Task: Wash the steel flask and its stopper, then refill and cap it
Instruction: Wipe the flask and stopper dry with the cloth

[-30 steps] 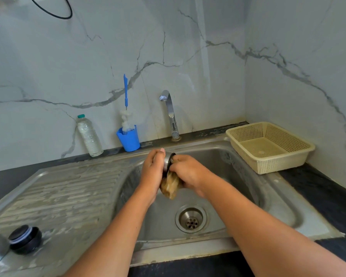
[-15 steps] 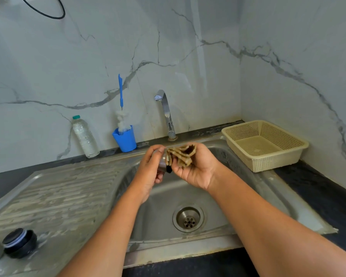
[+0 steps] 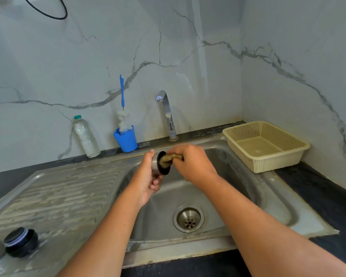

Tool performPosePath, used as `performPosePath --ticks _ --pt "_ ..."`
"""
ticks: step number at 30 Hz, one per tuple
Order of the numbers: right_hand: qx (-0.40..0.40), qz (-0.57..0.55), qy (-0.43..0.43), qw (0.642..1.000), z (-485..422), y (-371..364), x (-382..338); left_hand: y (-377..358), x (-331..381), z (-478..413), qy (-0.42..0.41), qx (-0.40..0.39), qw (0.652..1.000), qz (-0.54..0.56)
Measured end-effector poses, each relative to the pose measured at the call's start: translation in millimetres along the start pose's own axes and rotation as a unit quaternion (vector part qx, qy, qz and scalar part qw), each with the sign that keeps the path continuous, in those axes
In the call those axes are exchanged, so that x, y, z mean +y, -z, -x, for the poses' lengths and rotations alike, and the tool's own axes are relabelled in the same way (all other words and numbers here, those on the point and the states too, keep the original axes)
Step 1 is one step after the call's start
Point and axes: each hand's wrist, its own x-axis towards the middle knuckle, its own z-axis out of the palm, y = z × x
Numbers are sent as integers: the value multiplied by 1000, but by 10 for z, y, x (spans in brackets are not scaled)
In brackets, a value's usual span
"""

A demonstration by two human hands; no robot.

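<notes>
Your left hand [image 3: 146, 176] gripped the cap [image 3: 161, 164] over the sink [image 3: 248, 176], at 12 o'clock from the drain [image 3: 189, 217]; your right hand [image 3: 192, 164] pinched the scrubber [image 3: 169, 158] inside it. Turning the cap against the scrubber probably served best.

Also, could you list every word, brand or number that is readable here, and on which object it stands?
There are none to read. The plastic bottle, blue cup, basket, black cap on the drainboard and steel lid under the scrub pad show no print or label.
</notes>
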Motion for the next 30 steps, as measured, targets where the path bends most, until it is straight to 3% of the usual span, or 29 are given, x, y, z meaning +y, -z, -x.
performPosePath --ticks 4,9,13,16,22,26,30 --pt "83 -178 -78 977 -2 124 23 5 -14 -37 -31 22 999 34" --pt "75 -374 -169 909 -29 111 3 -4 16 -43 -59 15 982 176" --pt "37 -417 -238 876 -93 3 132 -8 47 -44 -104 9 965 239" --pt "22 -390 -227 892 -104 -85 128 -50 71 -5 -123 -19 972 200" --pt "67 -316 -183 928 -97 -95 151 -16 38 4 -144 -54 987 39" --pt "75 -237 -115 962 -90 -54 191 17 -7 -10 -157 -77 980 -99" --pt "49 -202 -73 976 -87 -79 215 18 -19 -18 -172 -77 972 -139"
